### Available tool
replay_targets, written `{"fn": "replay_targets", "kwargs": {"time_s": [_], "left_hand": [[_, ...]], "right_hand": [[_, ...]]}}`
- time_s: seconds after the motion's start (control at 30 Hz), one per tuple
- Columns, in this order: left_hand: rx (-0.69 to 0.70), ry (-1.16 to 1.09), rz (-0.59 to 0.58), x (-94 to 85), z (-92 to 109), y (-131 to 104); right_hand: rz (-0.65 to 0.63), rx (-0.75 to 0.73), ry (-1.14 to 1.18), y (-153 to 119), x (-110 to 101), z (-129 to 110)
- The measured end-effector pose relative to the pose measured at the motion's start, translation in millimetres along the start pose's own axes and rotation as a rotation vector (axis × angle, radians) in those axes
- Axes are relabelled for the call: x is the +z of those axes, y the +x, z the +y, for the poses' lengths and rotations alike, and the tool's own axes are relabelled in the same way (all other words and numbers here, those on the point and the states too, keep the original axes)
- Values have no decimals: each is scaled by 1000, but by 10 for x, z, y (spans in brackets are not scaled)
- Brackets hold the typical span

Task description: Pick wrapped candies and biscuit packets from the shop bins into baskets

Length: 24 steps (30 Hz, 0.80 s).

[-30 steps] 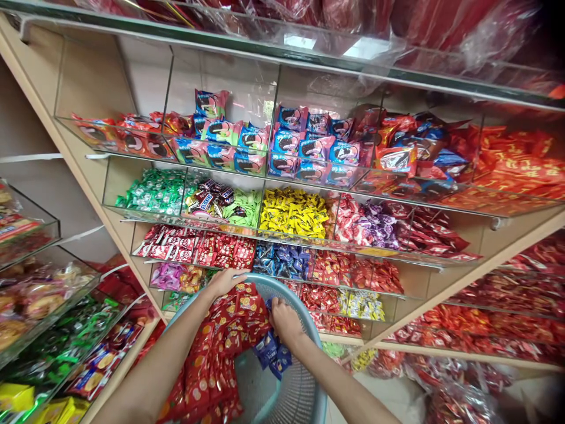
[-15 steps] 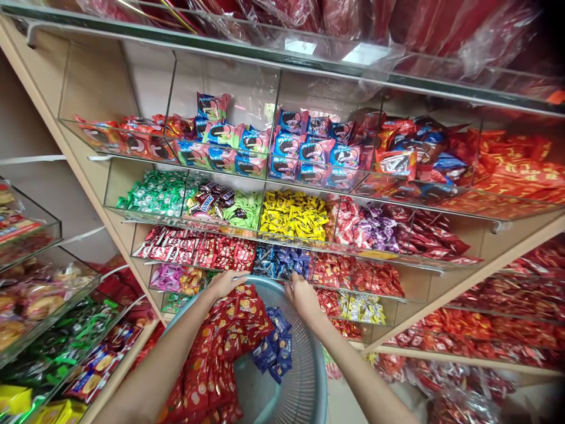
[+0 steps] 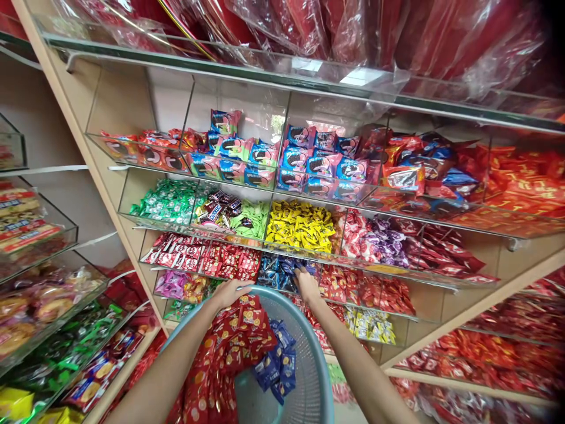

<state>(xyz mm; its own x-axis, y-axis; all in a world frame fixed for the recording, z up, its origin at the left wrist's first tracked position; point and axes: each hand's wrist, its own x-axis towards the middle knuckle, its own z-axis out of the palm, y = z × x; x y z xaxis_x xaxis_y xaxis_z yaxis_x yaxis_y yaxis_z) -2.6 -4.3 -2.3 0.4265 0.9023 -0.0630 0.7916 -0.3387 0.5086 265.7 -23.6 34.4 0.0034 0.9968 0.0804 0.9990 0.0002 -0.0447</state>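
Note:
My left hand (image 3: pixel 232 292) is closed over the far rim of a blue-green plastic basket (image 3: pixel 325 359). Inside the basket, red candy packets (image 3: pixel 212 359) with orange prints fill the left side, and several dark blue packets (image 3: pixel 278 365) lie to their right. Beyond the rim, my right hand (image 3: pixel 308 284) reaches to a shelf bin of blue-wrapped candies (image 3: pixel 277 272). Its fingers are curled at the right part of these candies; the fingertips are partly hidden, and what they hold cannot be made out.
Clear shelf bins rise in front, with yellow candies (image 3: pixel 302 227), green candies (image 3: pixel 165 200) and pink-blue cookie packs (image 3: pixel 295 159). Red packets (image 3: pixel 338 282) adjoin the blue bin. A glass shelf edge (image 3: pixel 265 76) juts out above. More stocked shelves stand left and right.
My right hand has moved from beside the basket's far rim forward to the blue candies in the bin. My left hand keeps its hold on the rim. The view has shifted slightly.

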Motion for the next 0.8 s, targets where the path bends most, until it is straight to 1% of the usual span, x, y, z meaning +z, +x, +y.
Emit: {"fn": "replay_targets", "kwargs": {"time_s": [0.2, 0.33, 0.4, 0.47, 0.53, 0.6, 0.67, 0.7, 0.77, 0.8], "left_hand": [[-5, 8, 8, -11, 12, -7], [-23, 17, 4, -27, 36, -11], [-22, 10, 4, -26, 36, -12], [-19, 2, 4, -22, 29, -11], [-15, 0, 1, -17, 21, -9], [-15, 7, -4, -13, 16, -4], [-15, 13, -10, -9, 15, 4], [-14, 14, -10, -7, 16, 8], [-11, 11, -8, 0, 17, 17], [-9, 8, -7, 4, 16, 21]], "right_hand": [[21, -10, -16, 56, 27, -15], [52, -5, -21, -10, -23, 16], [72, -6, -17, -103, -56, 47], [118, -29, 12, -235, -98, 83], [165, -67, 75, -391, -155, 116], [163, -133, 171, -549, -227, 144], [94, -238, 286, -689, -300, 164], [28, -294, 343, -747, -329, 171], [-165, -365, 451, -839, -354, 177], [-283, -368, 500, -872, -345, 176]]}}
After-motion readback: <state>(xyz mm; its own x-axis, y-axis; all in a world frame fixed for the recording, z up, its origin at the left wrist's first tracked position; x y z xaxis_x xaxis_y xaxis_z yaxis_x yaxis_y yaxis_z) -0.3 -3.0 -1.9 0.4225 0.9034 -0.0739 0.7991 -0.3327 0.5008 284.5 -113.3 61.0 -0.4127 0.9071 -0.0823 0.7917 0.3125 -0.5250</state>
